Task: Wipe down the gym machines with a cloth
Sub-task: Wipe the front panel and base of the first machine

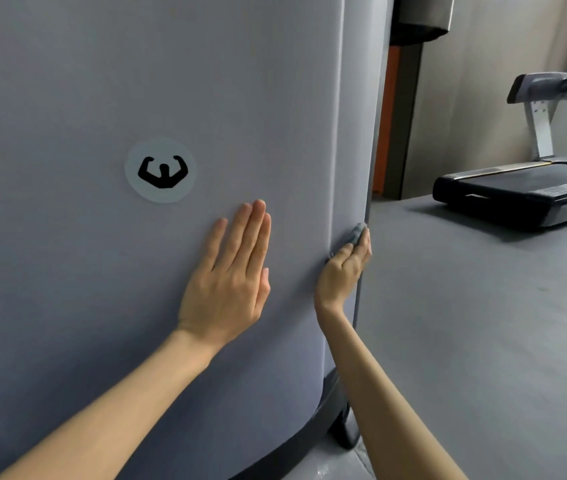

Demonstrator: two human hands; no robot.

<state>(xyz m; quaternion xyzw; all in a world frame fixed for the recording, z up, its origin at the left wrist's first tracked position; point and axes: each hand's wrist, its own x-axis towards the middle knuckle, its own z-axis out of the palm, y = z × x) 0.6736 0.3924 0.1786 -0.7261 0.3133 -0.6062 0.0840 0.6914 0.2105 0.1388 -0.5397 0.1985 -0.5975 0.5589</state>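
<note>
A: Where is the cloth (356, 233)?

B: It is a small grey wad against the right-hand edge of the gym machine's grey panel (102, 81), about halfway up the picture. Only a bit of it shows, past the fingertips of the right hand (342, 275).

A: How does that hand have it?

B: The fingers point up, nearly straight and close together, and press the cloth flat onto the panel's edge. The thumb is hidden, so I cannot tell whether it hooks round the cloth.

A: And the left hand (228, 275)?

B: It lies flat on the face of the panel, left of the right hand and apart from it. All 4 fingers are straight and together, the thumb lies along the side, and it holds nothing.

A: What else is on the machine?

B: There is 1 round pale sticker (160, 169) with a black flexing-arms figure, above and left of the left hand. A dark base trim (327, 403) curves along the bottom of the panel.

A: And around it?

B: A grey floor (482, 323) spreads to the right. On it, well apart from the hands, stands 1 treadmill (517, 195) with a black deck and a grey upright, near a pale wall (476, 81). An orange strip (383, 133) runs upright just behind the panel's edge.
</note>
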